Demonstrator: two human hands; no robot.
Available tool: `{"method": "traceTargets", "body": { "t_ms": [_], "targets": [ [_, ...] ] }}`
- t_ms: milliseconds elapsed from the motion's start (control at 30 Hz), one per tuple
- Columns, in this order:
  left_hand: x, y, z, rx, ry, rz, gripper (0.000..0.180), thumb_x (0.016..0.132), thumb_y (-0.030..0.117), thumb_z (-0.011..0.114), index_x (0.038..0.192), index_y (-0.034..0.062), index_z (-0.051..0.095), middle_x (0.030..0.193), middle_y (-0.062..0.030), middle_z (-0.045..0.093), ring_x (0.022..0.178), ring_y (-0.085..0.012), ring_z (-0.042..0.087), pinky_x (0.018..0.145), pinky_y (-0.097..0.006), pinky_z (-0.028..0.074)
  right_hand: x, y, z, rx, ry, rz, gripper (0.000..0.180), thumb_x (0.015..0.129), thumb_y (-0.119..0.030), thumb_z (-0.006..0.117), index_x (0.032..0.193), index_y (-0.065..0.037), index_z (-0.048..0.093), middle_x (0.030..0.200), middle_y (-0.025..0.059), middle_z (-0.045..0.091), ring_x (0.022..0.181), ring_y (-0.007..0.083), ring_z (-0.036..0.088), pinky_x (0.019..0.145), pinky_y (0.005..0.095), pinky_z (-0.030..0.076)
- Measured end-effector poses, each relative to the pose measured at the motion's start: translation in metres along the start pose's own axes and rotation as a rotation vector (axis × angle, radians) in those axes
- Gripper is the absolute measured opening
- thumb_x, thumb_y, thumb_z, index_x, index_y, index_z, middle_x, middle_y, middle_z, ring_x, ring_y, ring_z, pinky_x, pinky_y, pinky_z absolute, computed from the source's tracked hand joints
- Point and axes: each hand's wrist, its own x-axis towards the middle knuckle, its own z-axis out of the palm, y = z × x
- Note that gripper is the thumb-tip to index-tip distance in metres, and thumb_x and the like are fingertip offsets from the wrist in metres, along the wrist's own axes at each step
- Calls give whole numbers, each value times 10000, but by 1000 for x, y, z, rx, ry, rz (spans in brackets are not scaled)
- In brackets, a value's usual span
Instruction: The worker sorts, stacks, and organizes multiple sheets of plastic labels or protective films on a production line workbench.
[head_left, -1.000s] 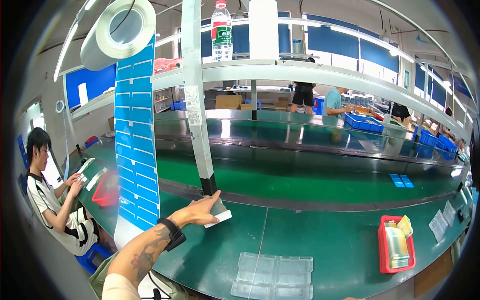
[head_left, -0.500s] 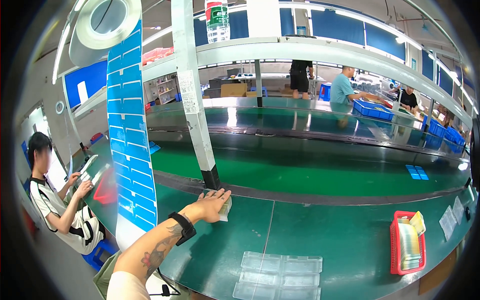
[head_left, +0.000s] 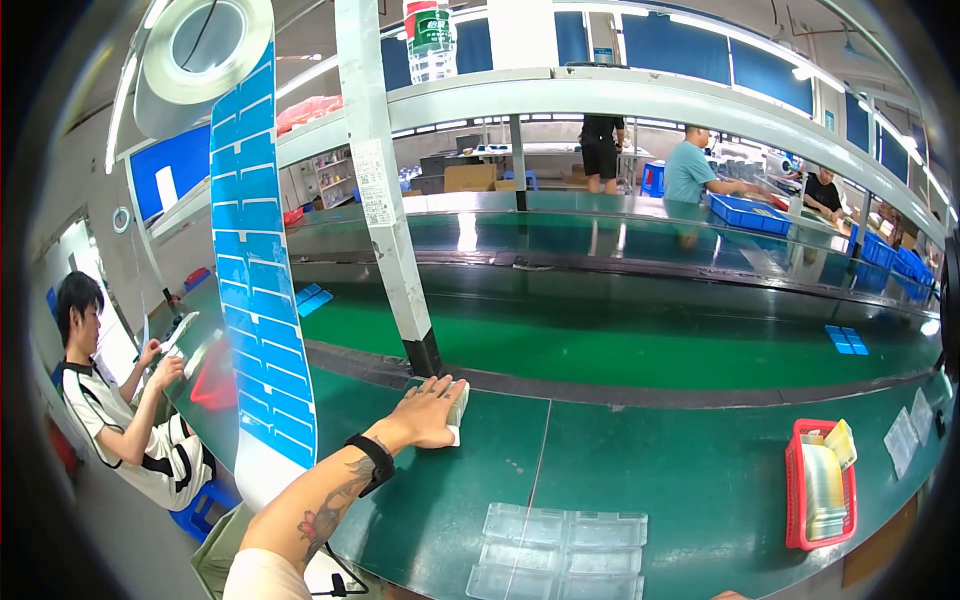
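Note:
My left hand (head_left: 426, 414) reaches across the green table to the foot of a white post. Its fingers are closed over a small stack of pale cards (head_left: 457, 416), mostly hidden by the hand. A sliver of my right hand (head_left: 731, 596) shows at the lower edge, its fingers out of sight. Between the two hands lies a clear plastic tray (head_left: 560, 550) with several shallow compartments. Farther right stands a red basket (head_left: 797, 490) holding a row of pale cards (head_left: 823, 490).
A strip of blue labels (head_left: 262, 270) hangs from a roll (head_left: 160, 80) at the left. The white post (head_left: 385, 220) rises behind my left hand. Blue pieces (head_left: 847, 340) lie on the green belt (head_left: 600, 345). A co-worker (head_left: 125, 400) sits at the left.
My left hand has shifted slightly, and more of the card stack shows beside its fingers. A bit of my right hand has come in at the lower edge. Blue pieces have moved slightly right.

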Motion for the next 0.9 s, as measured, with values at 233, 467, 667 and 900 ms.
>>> {"method": "traceTargets", "body": {
  "t_ms": [233, 467, 667, 900],
  "targets": [
    [-3, 5, -5, 62, -7, -1, 979, 771, 354, 655, 1593, 126, 174, 1633, -212, 198, 1497, -419, 210, 1210, -549, 193, 0, 8, -3, -130, 20, 34, 37, 877, 18, 652, 876, 27, 687, 832, 28, 629, 707, 77, 536, 624, 230, 432],
    [-10, 11, -5, 78, 10, -52, 966, 765, 292, 615, 1591, 79, 160, 1627, -232, 200, 1511, -395, 185, 1219, -537, 155, 1, 2, 3, -186, 40, 6, 50, 871, 18, 641, 849, 22, 686, 802, 15, 623, 699, 72, 530, 619, 226, 425],
    [-18, 8, 18, -18, 152, -68, 946, 740, 254, 610, 1566, 31, 204, 1597, -248, 253, 1496, -404, 218, 1213, -549, 164, 3, 0, 6, -179, 39, -3, 49, 867, 12, 644, 851, 14, 690, 784, 9, 615, 671, 71, 510, 593, 225, 401],
    [-32, 21, 15, 32, 176, -26, 919, 758, 303, 631, 1536, -3, 249, 1594, -261, 239, 1492, -416, 212, 1212, -543, 168, 4, -3, 10, -196, 36, -14, 58, 859, 4, 636, 846, -5, 691, 765, 6, 610, 635, 63, 485, 565, 230, 380]
  ]
}}
